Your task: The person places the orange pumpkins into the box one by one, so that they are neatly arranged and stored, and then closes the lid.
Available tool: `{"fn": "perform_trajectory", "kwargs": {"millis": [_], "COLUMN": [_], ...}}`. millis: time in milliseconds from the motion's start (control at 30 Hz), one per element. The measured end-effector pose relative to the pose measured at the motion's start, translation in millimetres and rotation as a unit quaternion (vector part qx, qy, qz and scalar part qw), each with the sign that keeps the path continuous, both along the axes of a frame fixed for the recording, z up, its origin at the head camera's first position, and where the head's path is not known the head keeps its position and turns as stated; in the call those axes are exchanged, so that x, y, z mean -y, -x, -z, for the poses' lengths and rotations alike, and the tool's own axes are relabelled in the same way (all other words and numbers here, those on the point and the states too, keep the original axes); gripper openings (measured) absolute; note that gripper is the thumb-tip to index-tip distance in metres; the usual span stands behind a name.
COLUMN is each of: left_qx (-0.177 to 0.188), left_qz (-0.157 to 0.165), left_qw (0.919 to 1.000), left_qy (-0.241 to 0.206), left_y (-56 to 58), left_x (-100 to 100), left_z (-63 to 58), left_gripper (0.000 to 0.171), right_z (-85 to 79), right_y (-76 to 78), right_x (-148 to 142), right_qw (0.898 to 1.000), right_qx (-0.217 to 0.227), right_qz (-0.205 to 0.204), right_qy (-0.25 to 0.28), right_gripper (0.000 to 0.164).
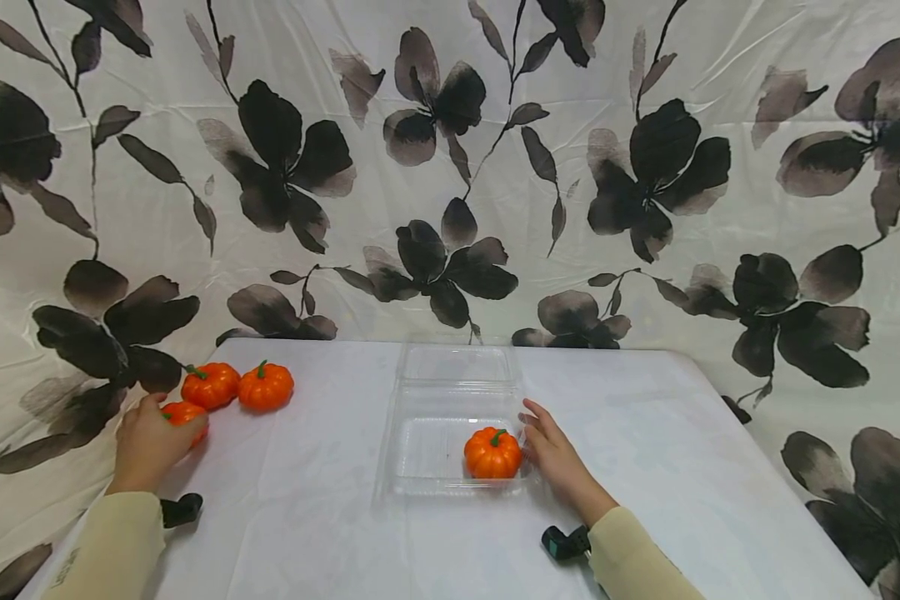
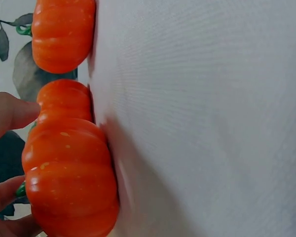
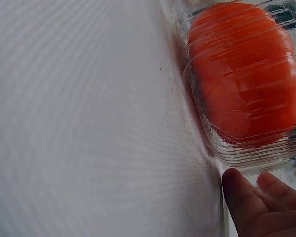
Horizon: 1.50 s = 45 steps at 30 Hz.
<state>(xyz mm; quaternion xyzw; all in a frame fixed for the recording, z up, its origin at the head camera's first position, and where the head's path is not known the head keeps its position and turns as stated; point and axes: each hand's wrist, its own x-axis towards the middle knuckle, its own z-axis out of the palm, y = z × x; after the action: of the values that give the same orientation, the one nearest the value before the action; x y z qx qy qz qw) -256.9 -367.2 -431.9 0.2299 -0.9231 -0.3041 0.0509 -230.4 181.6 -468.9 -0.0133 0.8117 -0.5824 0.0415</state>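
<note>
My left hand (image 1: 150, 443) is over the nearest of three small orange pumpkins at the table's left. In the left wrist view that pumpkin (image 2: 71, 177) sits on the cloth, with thumb and fingertips spread above it and near its green stem. Whether they touch it, I cannot tell. Another orange pumpkin (image 1: 492, 453) rests in the right part of a clear plastic clamshell container (image 1: 427, 450), whose lid (image 1: 457, 364) lies open towards the back. My right hand (image 1: 558, 457) is at the container's right side, fingers extended. In the right wrist view its fingertips (image 3: 233, 178) are close beside the ribbed wall.
Two more orange pumpkins (image 1: 210, 385) stand side by side behind the left hand. A white cloth covers the table (image 1: 307, 517). A floral curtain (image 1: 435, 167) hangs behind the back edge. Each wrist carries a small black camera (image 1: 566, 543).
</note>
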Motion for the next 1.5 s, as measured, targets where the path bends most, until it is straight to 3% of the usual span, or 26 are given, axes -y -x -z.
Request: {"fn": "perform_trajectory", "kwargs": {"millis": [500, 767, 933, 1133, 1500], "left_qx": [-0.004, 0.001, -0.004, -0.008, 0.002], "left_qz": [0.003, 0.010, 0.004, 0.025, 0.037], "left_qw": [0.9998, 0.9997, 1.0000, 0.9996, 0.9992], "left_qy": [-0.020, -0.023, -0.008, 0.010, -0.013], "left_y": [0.8, -5.8, -9.1, -7.1, -9.7], "left_x": [7, 0, 1, 2, -14], "left_z": [4.4, 8.7, 2.4, -3.1, -15.0], "left_gripper": [0.101, 0.098, 0.095, 0.099, 0.100], "right_z": [-1.9, 0.7, -0.5, -2.6, -4.1], "right_y": [-1.9, -8.9, -6.1, -3.0, -3.7], "right_x": [0, -2, 1, 4, 2], "right_qw": [1.000, 1.000, 1.000, 1.000, 1.000], "right_qx": [0.002, 0.018, 0.013, 0.009, 0.009], "right_qz": [-0.004, 0.012, 0.005, -0.002, -0.005], "right_qy": [0.001, -0.009, -0.006, 0.004, 0.005], "right_gripper": [0.050, 0.050, 0.050, 0.050, 0.052]}}
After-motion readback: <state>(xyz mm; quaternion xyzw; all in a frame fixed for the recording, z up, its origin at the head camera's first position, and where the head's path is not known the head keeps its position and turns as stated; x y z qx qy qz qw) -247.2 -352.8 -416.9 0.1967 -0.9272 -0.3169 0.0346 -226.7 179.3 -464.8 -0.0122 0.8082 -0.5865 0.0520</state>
